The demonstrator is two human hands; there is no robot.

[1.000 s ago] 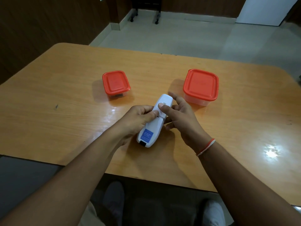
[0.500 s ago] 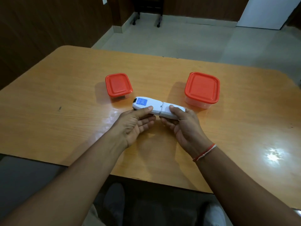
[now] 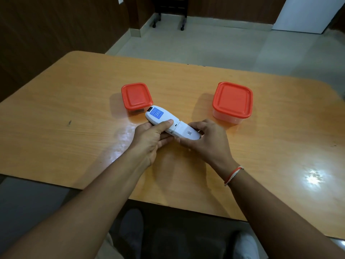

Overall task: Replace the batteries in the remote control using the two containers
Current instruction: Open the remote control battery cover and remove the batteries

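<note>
A white remote control [image 3: 164,121] lies back-side up across my two hands above the table, its blue label end pointing far left. My left hand [image 3: 152,139] grips its middle, thumb laid over the top. My right hand [image 3: 204,142] holds the near-right end, fingers curled around the battery cover with its small printed code. A small container with a red lid [image 3: 136,96] stands just behind the remote's label end. A larger container with a red lid [image 3: 233,100] stands to the right, behind my right hand. Both lids are on.
The wooden table [image 3: 74,113] spans the view, with its near edge close to my lap. Beyond the far edge is a tiled floor with chair legs [image 3: 168,21] on castors and a dark wall to the left.
The remote swung from pointing away from me to lying crosswise, label end to the left. Both hands regripped it and lifted it slightly nearer the small container.
</note>
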